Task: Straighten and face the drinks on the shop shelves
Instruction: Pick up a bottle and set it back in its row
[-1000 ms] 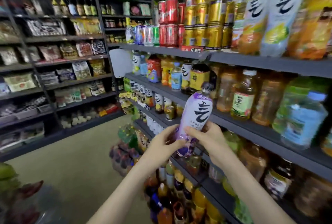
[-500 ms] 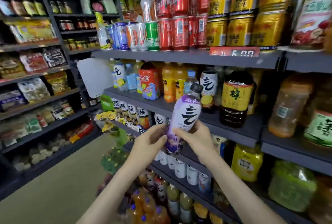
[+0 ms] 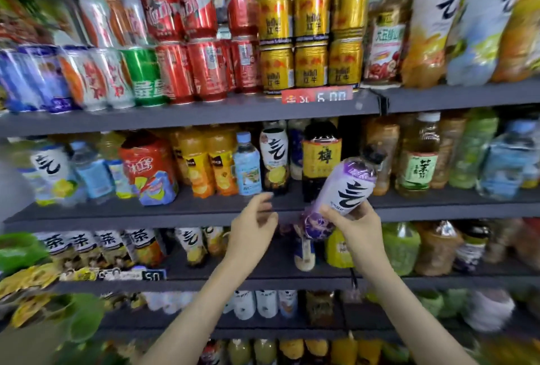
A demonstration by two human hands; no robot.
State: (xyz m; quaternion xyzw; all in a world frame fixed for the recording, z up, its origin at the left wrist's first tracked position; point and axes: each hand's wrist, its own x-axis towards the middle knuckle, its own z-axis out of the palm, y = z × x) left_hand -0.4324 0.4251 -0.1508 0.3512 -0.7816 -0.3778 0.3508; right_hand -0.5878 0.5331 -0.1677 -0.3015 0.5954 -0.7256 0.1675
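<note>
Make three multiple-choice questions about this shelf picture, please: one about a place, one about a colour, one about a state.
1. Where is the red price tag?
A. just under the gold cans
B. on the floor
C. stuck on a bottle

2. What colour is the cap of the held bottle?
A. white
B. black
C. red

3. How is the left hand?
A. gripping the bottle
B. open, off the bottle
C. resting on a can

Key: 1 A, the tag sits right below those cans. 2 B, the cap looks black. 3 B, only the right hand grips the bottle.
</note>
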